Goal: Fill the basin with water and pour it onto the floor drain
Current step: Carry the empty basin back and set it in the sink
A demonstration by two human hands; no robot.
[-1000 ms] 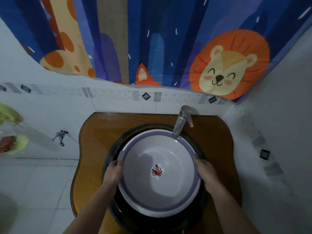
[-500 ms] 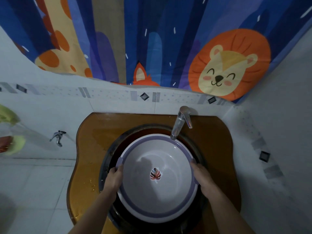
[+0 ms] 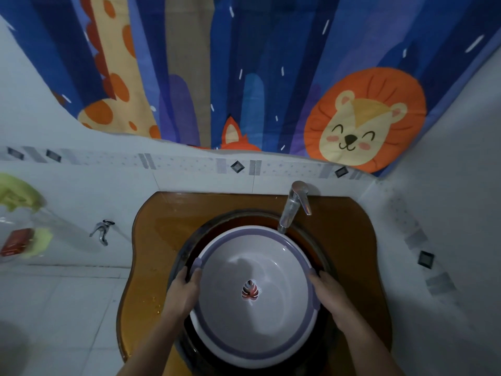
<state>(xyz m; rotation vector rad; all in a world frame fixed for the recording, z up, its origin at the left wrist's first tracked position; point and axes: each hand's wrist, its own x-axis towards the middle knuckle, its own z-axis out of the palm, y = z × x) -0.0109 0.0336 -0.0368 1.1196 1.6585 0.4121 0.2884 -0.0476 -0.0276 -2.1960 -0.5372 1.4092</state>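
A round white basin [image 3: 271, 316] with a purple rim and a leaf sticker at its bottom rests inside the dark glass sink bowl [image 3: 187, 256]. My left hand [image 3: 183, 293] grips its left rim, and my right hand [image 3: 329, 291] grips its right rim. The chrome tap [image 3: 294, 206] stands at the back right, its spout just over the basin's far edge. No water runs from it, and the basin looks dry. The floor drain is out of view.
The sink bowl sits in an amber glass counter [image 3: 151, 240] against a white tiled wall. A small wall tap [image 3: 101, 230] sticks out at the left. Yellow-green holders [image 3: 19, 196] hang at the far left. A cartoon animal curtain [image 3: 244, 77] hangs above.
The basin has shifted slightly toward me and lower in the sink bowl, still held by both hands. Its far rim now lies just under the tap's spout.
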